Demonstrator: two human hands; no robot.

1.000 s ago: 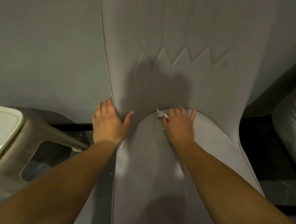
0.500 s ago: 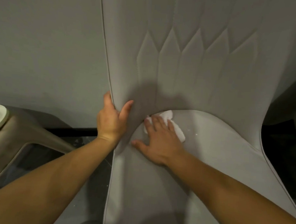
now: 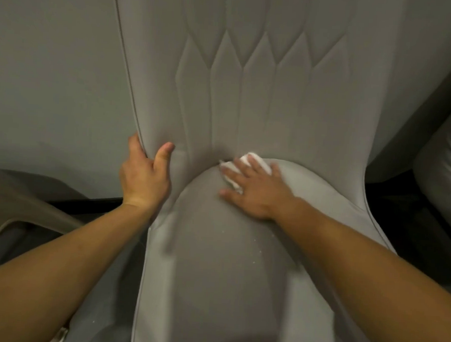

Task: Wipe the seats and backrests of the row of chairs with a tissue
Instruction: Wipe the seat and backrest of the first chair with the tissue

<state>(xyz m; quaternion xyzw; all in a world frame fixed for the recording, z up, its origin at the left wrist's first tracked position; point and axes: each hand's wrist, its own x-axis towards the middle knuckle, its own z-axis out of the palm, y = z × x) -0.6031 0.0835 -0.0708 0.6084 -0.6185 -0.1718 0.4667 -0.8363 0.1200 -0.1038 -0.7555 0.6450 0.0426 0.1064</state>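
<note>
A grey upholstered chair fills the view, its stitched backrest (image 3: pixel 251 80) rising from the seat (image 3: pixel 212 275). A white tissue (image 3: pixel 254 159) lies at the back of the seat, where seat and backrest meet. My right hand (image 3: pixel 255 188) presses flat on the tissue with straight, spread fingers. My left hand (image 3: pixel 145 174) grips the backrest's left edge low down, fingers behind it and thumb on the front. Small white specks dot the seat.
A grey wall (image 3: pixel 53 67) stands behind the chair on the left. A beige curved furniture frame (image 3: pixel 19 205) sits at the lower left. Part of a neighbouring grey chair (image 3: pixel 446 163) shows at the right edge, with a dark gap between.
My right hand has flattened out on the tissue and slid it right along the seat's back seam. My left hand has kept its hold on the backrest edge. The view has shifted.
</note>
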